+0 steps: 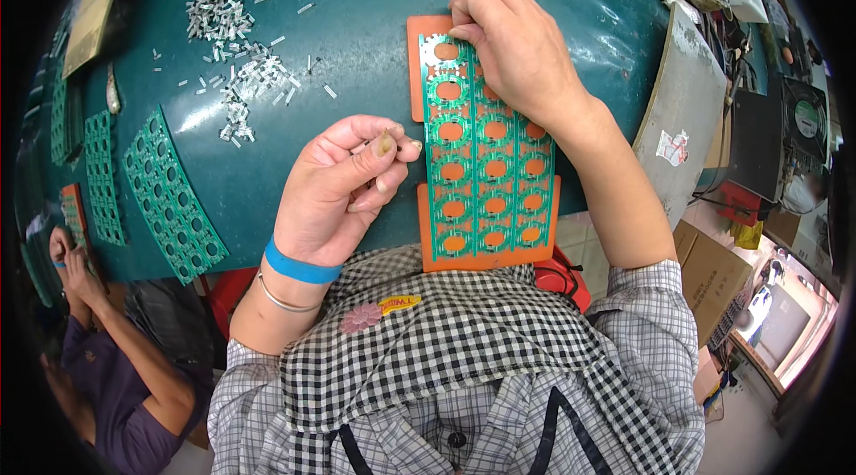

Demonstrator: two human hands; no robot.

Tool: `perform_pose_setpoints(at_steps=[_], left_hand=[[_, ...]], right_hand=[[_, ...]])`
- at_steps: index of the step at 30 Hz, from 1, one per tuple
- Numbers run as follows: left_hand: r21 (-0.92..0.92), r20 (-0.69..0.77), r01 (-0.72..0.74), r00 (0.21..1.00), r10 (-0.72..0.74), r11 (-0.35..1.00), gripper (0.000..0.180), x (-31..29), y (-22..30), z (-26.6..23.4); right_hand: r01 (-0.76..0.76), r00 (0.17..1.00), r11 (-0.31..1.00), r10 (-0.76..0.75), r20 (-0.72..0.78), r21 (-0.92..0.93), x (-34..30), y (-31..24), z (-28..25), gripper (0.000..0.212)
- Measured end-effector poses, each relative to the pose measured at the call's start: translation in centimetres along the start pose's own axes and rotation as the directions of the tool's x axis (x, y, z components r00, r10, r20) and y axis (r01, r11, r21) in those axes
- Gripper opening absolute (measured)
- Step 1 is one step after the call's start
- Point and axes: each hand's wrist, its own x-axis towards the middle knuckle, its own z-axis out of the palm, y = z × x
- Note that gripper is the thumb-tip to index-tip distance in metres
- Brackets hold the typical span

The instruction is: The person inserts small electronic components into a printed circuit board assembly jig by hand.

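Note:
A green circuit board panel (461, 147) with rows of ring-shaped boards lies on an orange backing plate (428, 105) in front of me. My right hand (513, 43) is closed over the panel's far end, thumb and fingertips pinched at its top rings. What those fingertips hold, if anything, is hidden. Left of the panel, my left hand (334, 181) hovers with thumb and forefinger pinched together. Anything between them is too small to make out. A loose pile of small silvery pin-like parts (218, 16) spreads over the green tabletop (357, 38) beyond my left hand.
More green panels (174, 194) lie to the left. A co-worker's hands (76, 270) work at another orange plate (73, 208) at far left. A grey board (682, 110) leans along the right side. A cardboard box (709, 283) stands at lower right.

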Motion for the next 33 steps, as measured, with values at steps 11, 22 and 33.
perform_pose_setpoints(at_steps=[11,22,33], left_hand=[[0.016,-0.007,-0.026,1.0,0.026,1.0,0.014,-0.2,-0.2,-0.3],[0.003,-0.059,-0.014,0.998,0.014,1.0,0.016,0.0,-0.1,0.3],[-0.072,0.068,0.011,0.998,-0.006,0.997,0.018,0.2,-0.6,0.8]], right_hand=[[0.01,1.0,1.0,-0.01,0.002,0.03,0.2,0.0,-0.2,0.015],[0.005,1.0,0.998,-0.005,0.012,0.057,0.6,-1.9,-2.6,0.014],[0.28,0.96,0.931,-0.264,-0.097,0.235,-1.0,-5.6,-2.2,0.018]])
